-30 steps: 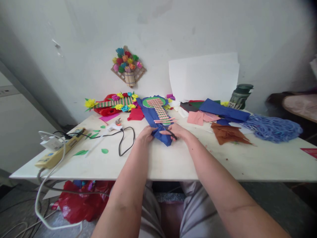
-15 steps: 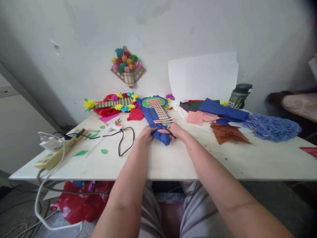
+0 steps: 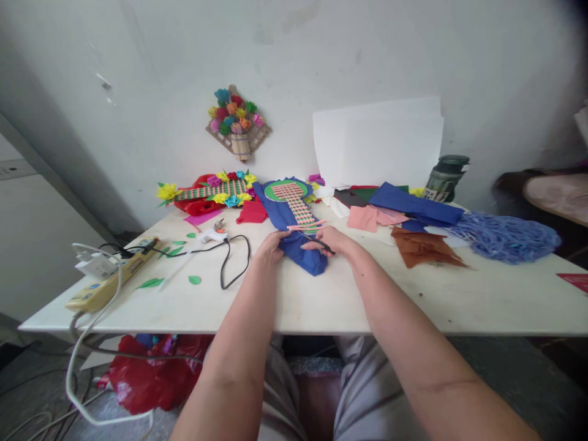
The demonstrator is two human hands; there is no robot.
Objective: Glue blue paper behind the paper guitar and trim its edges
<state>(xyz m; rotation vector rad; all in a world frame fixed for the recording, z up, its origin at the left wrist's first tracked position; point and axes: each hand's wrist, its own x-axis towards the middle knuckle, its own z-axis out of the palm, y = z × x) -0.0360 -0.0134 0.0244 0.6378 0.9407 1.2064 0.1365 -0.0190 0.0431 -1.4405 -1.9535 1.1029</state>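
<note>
Blue fabric [image 3: 307, 256] lies on the desk [image 3: 321, 300] at centre, its far end under a woven strip panel [image 3: 296, 205]. Left hand [image 3: 271, 246] pinches the near left edge. Right hand [image 3: 331, 240] is closed on dark scissors [image 3: 318, 244] at the cloth. Judged light, limp, prone to bunching; best held taut at the edges beside the cut line.

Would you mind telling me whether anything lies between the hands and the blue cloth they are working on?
Nothing visible does: the left hand grips the blue cloth directly, and the right hand rests on it holding dark scissors.
</note>
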